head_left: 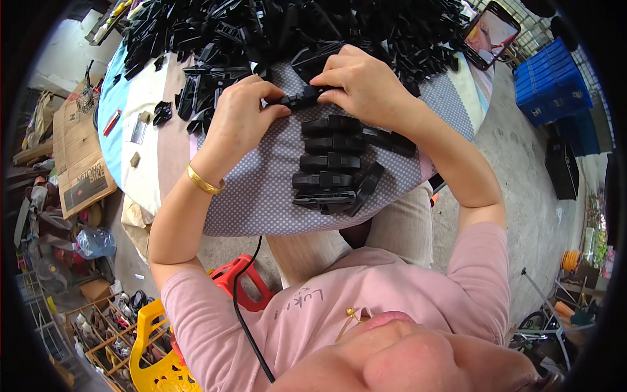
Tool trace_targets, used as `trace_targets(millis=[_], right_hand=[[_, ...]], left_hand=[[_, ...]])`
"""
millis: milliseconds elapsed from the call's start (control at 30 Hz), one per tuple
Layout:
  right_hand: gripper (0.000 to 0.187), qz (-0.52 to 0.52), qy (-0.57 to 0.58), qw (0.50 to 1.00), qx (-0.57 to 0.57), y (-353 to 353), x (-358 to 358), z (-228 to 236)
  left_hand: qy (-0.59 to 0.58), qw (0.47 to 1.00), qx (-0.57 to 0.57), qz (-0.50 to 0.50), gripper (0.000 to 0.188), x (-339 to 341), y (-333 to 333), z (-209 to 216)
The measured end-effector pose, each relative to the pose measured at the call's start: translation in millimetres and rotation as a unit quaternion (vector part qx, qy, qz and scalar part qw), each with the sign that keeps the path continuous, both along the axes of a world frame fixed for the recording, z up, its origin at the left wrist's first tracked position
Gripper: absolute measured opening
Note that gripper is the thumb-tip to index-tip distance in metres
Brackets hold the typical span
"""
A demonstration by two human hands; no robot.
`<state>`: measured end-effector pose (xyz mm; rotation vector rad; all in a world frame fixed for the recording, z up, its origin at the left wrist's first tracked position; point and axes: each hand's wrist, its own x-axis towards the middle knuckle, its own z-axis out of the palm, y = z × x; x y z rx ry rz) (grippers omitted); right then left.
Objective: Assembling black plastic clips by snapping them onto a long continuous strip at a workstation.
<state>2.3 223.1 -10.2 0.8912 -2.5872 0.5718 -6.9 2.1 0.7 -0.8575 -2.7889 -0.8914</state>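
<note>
Between my two hands is a black plastic part point(302, 99), held level just above the cloth. My left hand point(243, 112) pinches its left end with thumb and fingertips. The right end sits in the closed fingers of my right hand point(361, 81). Below them lies a short column of similar black plastic pieces point(330, 162), stacked side by side. One more piece point(389, 140) slants off to the right of the column, and another point(368, 188) leans at its lower right. Beyond my hands spreads a large heap of black plastic parts point(274, 32).
A patterned cloth point(255, 196) covers the round table. On its left lie a red pen-like object point(112, 123) and a few loose black bits point(162, 113). A phone point(491, 34) stands at the far right edge. Blue crates point(552, 81) and a cardboard box point(80, 153) flank the table.
</note>
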Motion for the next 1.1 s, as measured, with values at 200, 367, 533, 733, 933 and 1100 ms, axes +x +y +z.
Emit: trace_targets(millis=[200, 367, 533, 733, 933, 1100], right_hand=[[0.021, 0.096, 0.009, 0.995, -0.039, -8.6, -11.3, -4.5], [0.020, 0.098, 0.042, 0.993, -0.059, -12.2, -9.5, -8.1], [0.024, 0.033, 0.128, 0.984, -0.122, 10.3, -16.4, 15.0], [0.036, -0.025, 0.198, 0.980, -0.023, 11.9, -31.2, -2.0], [0.032, -0.039, 0.194, 0.980, -0.021, 5.8, -28.8, 6.9], [0.043, 0.072, 0.108, 0.986, -0.106, -8.8, -7.3, 11.6]], left_hand=[[-0.032, 0.999, 0.007, -0.018, 0.020, -2.6, 8.4, 3.6], [-0.043, 0.998, 0.013, -0.041, 0.022, -4.6, 2.4, 3.9], [-0.060, 0.990, 0.019, -0.125, 0.020, -3.4, 3.0, 3.8], [-0.117, 0.984, 0.011, -0.132, 0.017, -8.9, -3.1, 6.7], [-0.029, 0.985, 0.169, -0.034, 0.023, -7.0, 7.3, -6.5], [-0.131, 0.962, 0.230, -0.064, 0.032, -14.4, -0.2, -0.6]])
